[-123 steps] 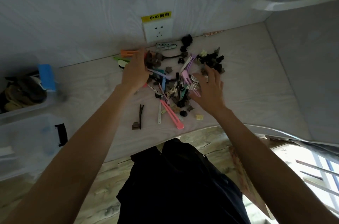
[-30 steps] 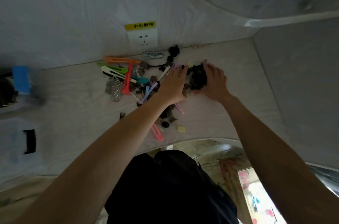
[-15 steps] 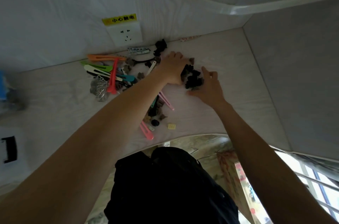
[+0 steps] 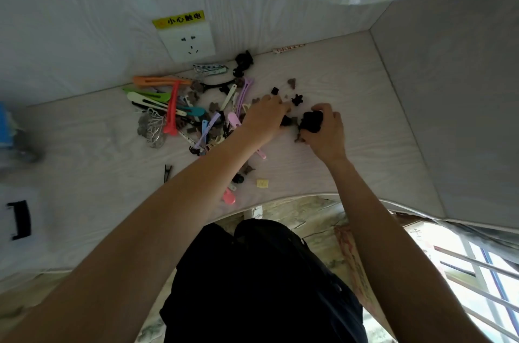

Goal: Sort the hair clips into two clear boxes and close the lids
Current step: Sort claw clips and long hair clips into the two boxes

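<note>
A pile of hair clips (image 4: 196, 115) lies on the pale table near the wall: long orange, green, white, red and purple clips on the left, small black and brown claw clips on the right. My right hand (image 4: 325, 132) is curled around a bunch of small black claw clips (image 4: 311, 121). My left hand (image 4: 264, 117) rests palm down beside it, fingers on small clips at the pile's right edge. One clear box (image 4: 16, 224) with a black latch sits blurred at the far left edge.
A white wall socket (image 4: 188, 40) with a yellow label is behind the pile. A blue-lidded container (image 4: 8, 129) stands at the left. A grey side panel (image 4: 449, 117) closes off the right. A small yellow piece (image 4: 262, 183) lies near the table's front edge.
My right hand has closed over the black claw clips and pulled them right. My left hand shifted slightly down toward the same spot. The camera view tilted a little.
</note>
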Demonstrator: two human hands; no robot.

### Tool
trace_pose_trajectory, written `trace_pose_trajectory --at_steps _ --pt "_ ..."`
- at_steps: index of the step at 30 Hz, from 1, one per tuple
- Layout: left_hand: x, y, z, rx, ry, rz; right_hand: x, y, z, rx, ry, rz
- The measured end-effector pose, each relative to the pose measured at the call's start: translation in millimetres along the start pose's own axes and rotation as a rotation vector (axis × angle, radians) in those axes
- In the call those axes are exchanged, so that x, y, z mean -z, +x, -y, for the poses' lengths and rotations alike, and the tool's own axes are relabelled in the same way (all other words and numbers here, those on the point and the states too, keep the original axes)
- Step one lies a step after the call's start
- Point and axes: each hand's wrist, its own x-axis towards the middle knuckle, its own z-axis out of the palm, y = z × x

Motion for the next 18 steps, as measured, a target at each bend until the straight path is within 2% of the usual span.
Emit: trace_pose_trajectory --at_steps 3,8,11,15,18 --pt "-1 -7 4 -0.013 0.014 0.001 2 -2 -6 -0.005 0.007 0.04" --pt "1 -18 12 0.07 -0.275 -0.111 -8 -8 4 0.022 0.063 0.095" --pt "6 -22 16 0.13 -0.36 -0.172 -20 -7 18 0.018 0.14 0.174" --pt "9 -24 17 0.141 -0.413 -0.12 -28 -8 32 0.007 0.286 0.213" --pt "15 -30 18 0.149 -0.539 -0.136 -23 -8 37 0.007 0.375 0.187"
